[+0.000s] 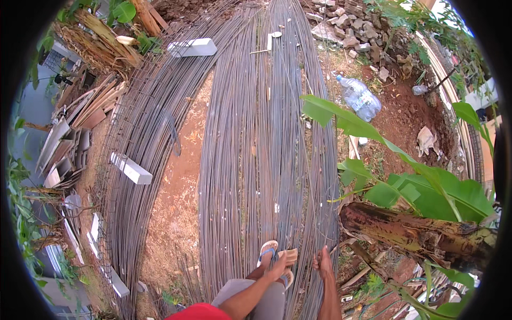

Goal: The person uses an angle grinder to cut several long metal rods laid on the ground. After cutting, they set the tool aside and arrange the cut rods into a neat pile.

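Note:
Long thin steel rods (234, 133) lie in a wide bundle that runs away from my feet. My left hand (276, 270) is low over the rods, closed at the edge of a small tan block (289, 256) that looks like wood. To its right, my right hand (323, 262) is curled above the right edge of the bundle. Its fingers are closed, but what they hold, if anything, is too small to make out. One foot in a flip-flop (268, 253) stands on the rods beside my left hand; the other foot is partly hidden behind that hand.
A second, curved bundle of rods (133, 213) lies left, with white blocks (131, 168) across it. A banana trunk (416, 229) with wide leaves leans in close on the right. Beyond are a clear plastic bottle (359, 98) and broken paving stones (346, 29). Scrap boards (64, 152) are piled far left.

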The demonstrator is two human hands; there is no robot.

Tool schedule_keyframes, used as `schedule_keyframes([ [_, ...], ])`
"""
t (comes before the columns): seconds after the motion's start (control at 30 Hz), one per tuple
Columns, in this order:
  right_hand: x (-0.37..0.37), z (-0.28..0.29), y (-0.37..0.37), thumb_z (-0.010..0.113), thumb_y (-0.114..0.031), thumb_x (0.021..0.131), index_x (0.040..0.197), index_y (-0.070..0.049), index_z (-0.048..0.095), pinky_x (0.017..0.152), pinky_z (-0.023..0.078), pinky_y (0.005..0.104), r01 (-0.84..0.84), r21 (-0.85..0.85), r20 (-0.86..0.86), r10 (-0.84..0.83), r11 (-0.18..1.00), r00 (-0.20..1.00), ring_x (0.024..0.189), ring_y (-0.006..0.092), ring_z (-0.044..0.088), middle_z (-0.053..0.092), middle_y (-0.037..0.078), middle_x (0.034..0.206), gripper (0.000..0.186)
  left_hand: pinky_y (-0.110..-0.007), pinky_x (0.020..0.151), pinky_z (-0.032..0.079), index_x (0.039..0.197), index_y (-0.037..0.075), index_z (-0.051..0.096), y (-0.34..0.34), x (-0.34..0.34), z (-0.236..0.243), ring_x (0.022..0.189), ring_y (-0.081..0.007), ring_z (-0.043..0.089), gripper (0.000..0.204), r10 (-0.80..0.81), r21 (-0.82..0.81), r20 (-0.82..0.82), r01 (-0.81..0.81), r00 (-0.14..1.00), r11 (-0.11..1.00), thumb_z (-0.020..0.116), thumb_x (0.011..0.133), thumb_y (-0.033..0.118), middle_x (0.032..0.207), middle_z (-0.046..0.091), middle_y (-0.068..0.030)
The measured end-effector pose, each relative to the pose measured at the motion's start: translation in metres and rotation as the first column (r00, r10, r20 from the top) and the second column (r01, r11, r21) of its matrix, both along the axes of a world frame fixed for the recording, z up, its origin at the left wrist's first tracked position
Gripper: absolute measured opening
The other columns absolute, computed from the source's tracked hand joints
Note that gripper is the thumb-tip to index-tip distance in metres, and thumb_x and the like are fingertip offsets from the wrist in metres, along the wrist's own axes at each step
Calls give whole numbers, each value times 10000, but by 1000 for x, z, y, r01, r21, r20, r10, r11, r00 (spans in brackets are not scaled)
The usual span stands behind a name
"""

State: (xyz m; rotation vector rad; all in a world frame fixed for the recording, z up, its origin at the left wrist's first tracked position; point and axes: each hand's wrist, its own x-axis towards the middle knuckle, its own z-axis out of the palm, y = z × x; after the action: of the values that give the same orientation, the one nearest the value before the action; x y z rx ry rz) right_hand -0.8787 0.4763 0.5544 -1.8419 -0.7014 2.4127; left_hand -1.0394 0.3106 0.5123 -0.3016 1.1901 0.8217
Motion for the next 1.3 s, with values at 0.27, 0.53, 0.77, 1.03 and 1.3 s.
schedule_keyframes([
  [0.27,-72,51,-10,350,-707,1076,827,-109,553,433,300,298,7,22,61,-8,1000,998,438,104,385,447,-22,583,679,-712,1228,244,1697,234,177,291,-229,38,1530,-419,340,996,283,383,193,-338,939,860,316,951,879,1685,348,-167],
  [0.53,-79,26,-19,350,-735,1060,887,-88,617,521,355,324,17,-57,197,-5,998,980,544,131,453,526,10,672,720,-840,1143,199,1700,296,186,387,-253,18,1514,-620,247,1053,193,386,674,-563,713,731,611,858,766,1734,190,-252],
  [0.77,-61,53,14,364,-729,1059,981,-71,663,638,423,342,3,-75,277,18,997,961,684,156,533,591,38,776,728,-773,1151,235,1697,332,221,426,-187,46,1531,-624,198,1183,45,372,766,-500,641,782,637,744,897,1750,157,-244],
  [1.03,-64,55,48,381,-723,1058,1088,-50,716,771,500,363,19,-184,290,36,983,956,843,185,625,665,70,896,753,-336,740,435,1165,147,605,431,-197,48,643,-126,403,533,57,381,478,-265,877,886,560,1015,656,780,545,3],
  [1.3,-188,-33,255,457,-657,1069,1211,-25,732,927,535,390,-130,219,140,101,967,985,1038,206,681,734,99,1125,704,-282,585,330,802,165,411,411,-240,70,579,-118,337,529,175,76,219,-195,960,978,417,1112,593,647,319,41],
])
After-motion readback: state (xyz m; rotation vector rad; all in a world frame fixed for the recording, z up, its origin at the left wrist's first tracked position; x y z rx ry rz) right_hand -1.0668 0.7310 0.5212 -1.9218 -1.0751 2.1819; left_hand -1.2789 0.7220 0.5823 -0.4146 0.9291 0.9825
